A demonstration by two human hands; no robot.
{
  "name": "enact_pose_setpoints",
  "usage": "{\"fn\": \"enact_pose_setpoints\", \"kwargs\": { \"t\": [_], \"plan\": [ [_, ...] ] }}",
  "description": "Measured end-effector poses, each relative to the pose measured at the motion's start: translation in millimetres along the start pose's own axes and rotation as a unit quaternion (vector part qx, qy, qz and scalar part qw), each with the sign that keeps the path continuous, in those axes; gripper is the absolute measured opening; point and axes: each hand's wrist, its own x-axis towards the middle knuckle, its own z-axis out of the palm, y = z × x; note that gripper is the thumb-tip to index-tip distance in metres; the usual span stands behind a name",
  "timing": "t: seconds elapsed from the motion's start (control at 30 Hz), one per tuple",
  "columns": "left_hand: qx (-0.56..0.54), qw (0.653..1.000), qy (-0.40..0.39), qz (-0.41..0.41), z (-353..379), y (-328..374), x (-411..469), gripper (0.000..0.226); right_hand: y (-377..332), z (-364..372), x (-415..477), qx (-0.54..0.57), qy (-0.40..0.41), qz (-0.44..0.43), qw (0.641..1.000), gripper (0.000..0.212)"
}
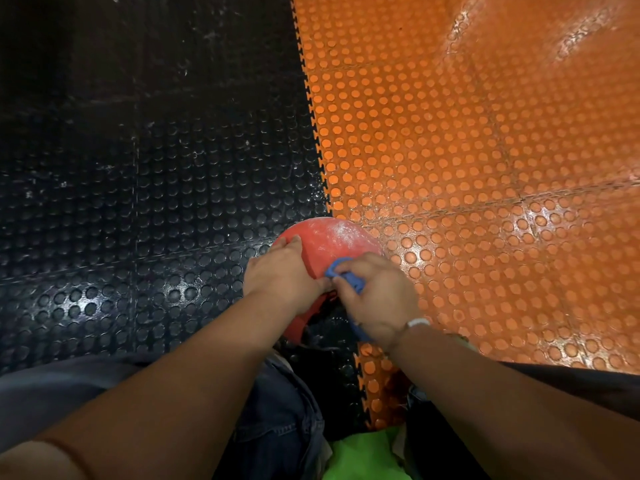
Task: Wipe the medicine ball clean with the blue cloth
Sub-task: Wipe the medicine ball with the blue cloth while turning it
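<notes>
The floor is covered by studded rubber mats: a black mat (138, 168) on the left and an orange mat (485, 168) on the right, joined along a toothed, interlocking seam that runs down the middle. Glare is thrown off both surfaces. At the bottom, dark jeans (277, 417) are seen between two bare forearms. A patch of bright green fabric (363, 455) is seen beside them, and what it belongs to cannot be told.

The medicine ball (329, 240), red, is set on the floor right at the seam, partly over the black mat and partly over the orange one, just ahead of the knees. A film of white dust is spread over its upper right side. Dark markings on its near side are largely hidden by the hands.

The left hand (280, 271) is laid on the ball's left side, fingers straight and pressed to the surface, with nothing clasped. The right hand (374, 296) is placed on the ball's near right side, its fingers curled round the blue cloth (343, 270), which is bunched and held against the ball beside the left thumb. A white band (417, 322) is worn at the right wrist.
</notes>
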Motion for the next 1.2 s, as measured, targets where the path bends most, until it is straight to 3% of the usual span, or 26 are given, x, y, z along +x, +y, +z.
{"fn": "enact_pose_setpoints", "kwargs": {
  "t": [0.17,0.27,0.37,0.5,0.57,0.67,0.73,0.87,1.0,1.03,1.13,1.2],
  "plan": [
    [0.005,1.000,0.002,-0.016,-1.4,3.1,-5.0,0.104,18.0,-26.2,29.0,0.081,0.008,0.193,0.978,0.014],
    [0.007,1.000,-0.009,-0.028,0.1,4.2,-6.6,0.103,7.4,-10.0,17.8,0.022,0.006,0.099,0.995,0.016],
    [-0.004,0.999,-0.016,-0.030,0.1,3.7,-6.8,0.098,-2.4,-4.6,14.3,-0.046,-0.051,-0.011,0.998,0.019],
    [-0.009,1.000,-0.004,-0.012,2.8,4.6,-9.7,0.101,16.6,-22.4,33.0,-0.006,-0.002,0.114,0.993,0.022],
    [-0.017,1.000,0.011,-0.004,4.0,4.3,-10.4,0.097,10.7,-14.1,26.1,-0.023,0.006,0.082,0.996,0.020],
    [-0.053,0.998,0.024,0.004,5.9,0.2,-9.6,0.090,-1.5,-1.6,13.1,-0.056,-0.055,-0.039,0.996,0.020],
    [-0.073,0.997,0.022,0.005,6.7,-1.7,-9.5,0.099,5.9,-10.6,20.5,-0.045,-0.063,-0.017,0.997,0.019],
    [-0.056,0.998,0.019,0.025,8.8,2.4,-12.5,0.104,21.3,-19.1,29.9,0.000,0.005,0.088,0.996,0.018],
    [-0.045,0.998,0.024,0.033,9.6,5.4,-12.1,0.096,5.3,-3.2,9.1,-0.112,0.004,-0.106,0.988,0.020],
    [-0.039,0.998,0.023,0.035,9.3,5.9,-11.9,0.097,7.3,-7.3,10.4,-0.127,-0.010,-0.112,0.985,0.021],
    [-0.020,0.999,0.020,0.038,8.5,8.5,-13.9,0.102,26.1,-23.9,27.8,-0.107,-0.011,0.038,0.994,0.028],
    [-0.013,0.999,0.021,0.038,8.4,10.9,-16.0,0.100,30.2,-25.0,30.0,-0.086,0.010,0.088,0.992,0.027]
  ]
}}
